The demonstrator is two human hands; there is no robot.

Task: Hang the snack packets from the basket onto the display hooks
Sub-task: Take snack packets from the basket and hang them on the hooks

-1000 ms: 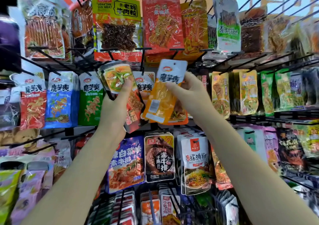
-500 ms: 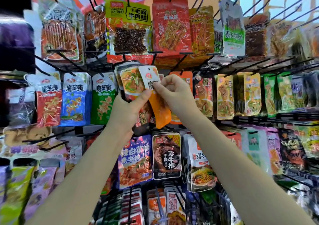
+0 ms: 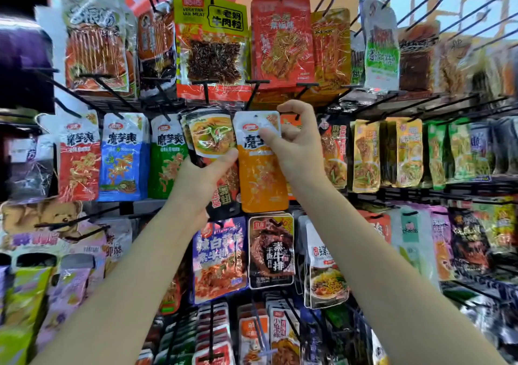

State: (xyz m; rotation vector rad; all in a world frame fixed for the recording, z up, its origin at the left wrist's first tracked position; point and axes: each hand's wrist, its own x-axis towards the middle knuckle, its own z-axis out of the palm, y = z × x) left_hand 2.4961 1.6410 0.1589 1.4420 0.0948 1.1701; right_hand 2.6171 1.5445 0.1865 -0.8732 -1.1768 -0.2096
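Head view: my two hands at a snack display, centre of the frame.
Packets in hand: two. An orange packet (image 3: 262,165) with a white top, and a dark packet (image 3: 213,146) showing a picture of yellow-green food.
Hanging neighbours, left of centre: three packets in a row on the same tier, a red packet (image 3: 79,160), a blue packet (image 3: 123,157) and a green packet (image 3: 167,157).
Right hand (image 3: 297,146): fingers curled, thumb and fingers pinching the white top of the orange packet, which hangs upright just under a display hook (image 3: 253,93); whether the packet's hole is on the hook, I cannot tell.
Left hand (image 3: 201,179): grasping the dark packet from below, thumb pressed across its front, just left of the orange one, the two packets touching edge to edge.
Change from half a second ago: the orange packet was tilted and partly behind the dark one; it now faces me squarely and sits to the right of it. One second ago I held it slanted, farther right.
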